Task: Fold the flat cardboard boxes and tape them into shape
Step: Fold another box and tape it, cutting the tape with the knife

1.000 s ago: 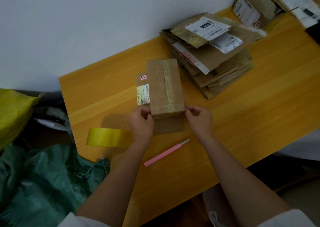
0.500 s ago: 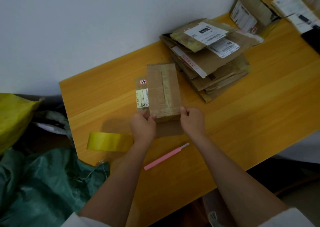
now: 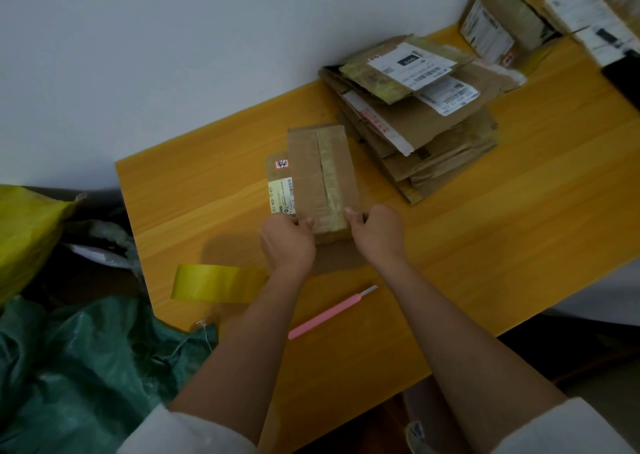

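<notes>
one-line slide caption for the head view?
Both hands, left and right, grip a small cardboard box on the table, tape roll nearby.

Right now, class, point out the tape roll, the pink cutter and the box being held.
tape roll (image 3: pixel 216 283), head view, on its yellow outer band.
pink cutter (image 3: pixel 325 316), head view, mid-handle.
box (image 3: pixel 320 176), head view, on its top face.

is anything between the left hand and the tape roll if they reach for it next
Nothing visible does. The left hand grips the near end of the cardboard box, and the yellow tape roll lies just to its near left at the table edge, with only bare tabletop between. The pink cutter lies off to the other side.
</notes>
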A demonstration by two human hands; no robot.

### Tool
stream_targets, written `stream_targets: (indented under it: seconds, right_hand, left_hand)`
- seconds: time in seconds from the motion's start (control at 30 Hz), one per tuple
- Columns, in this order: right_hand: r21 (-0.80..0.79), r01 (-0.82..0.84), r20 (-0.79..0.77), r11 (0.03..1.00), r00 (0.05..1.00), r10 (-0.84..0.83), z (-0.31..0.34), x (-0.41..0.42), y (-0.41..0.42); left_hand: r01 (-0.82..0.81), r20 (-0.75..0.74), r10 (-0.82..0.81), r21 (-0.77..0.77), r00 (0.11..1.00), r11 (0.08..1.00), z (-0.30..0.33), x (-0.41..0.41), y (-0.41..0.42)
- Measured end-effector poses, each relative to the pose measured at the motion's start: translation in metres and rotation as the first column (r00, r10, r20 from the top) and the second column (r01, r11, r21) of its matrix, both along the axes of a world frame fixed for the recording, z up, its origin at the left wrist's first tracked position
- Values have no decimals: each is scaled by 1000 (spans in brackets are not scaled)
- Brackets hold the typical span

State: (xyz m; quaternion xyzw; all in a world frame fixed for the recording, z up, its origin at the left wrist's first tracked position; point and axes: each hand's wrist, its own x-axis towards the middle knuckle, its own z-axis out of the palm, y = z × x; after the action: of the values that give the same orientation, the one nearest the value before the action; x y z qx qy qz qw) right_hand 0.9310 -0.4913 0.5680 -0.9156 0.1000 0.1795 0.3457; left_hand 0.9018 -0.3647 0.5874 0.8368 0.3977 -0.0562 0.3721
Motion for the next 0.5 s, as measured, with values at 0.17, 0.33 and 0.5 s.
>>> stream_targets:
  seconds: [0.17,0.33,0.5]
  right_hand:
    - [49,18,43,999,999,-20,-6,0,3]
    - [105,15,35,994,999,-19,-10,0,-2]
    - [158,-5,-34,987,999,10,15,-5,-4]
  left_hand:
    - [-5,45,5,1,999,1000,-3,-2,-7]
    - [-49,4,49,-62,999,997,-7,4,-5]
    - [-122,90,154,-291,984,949,2,-7,6]
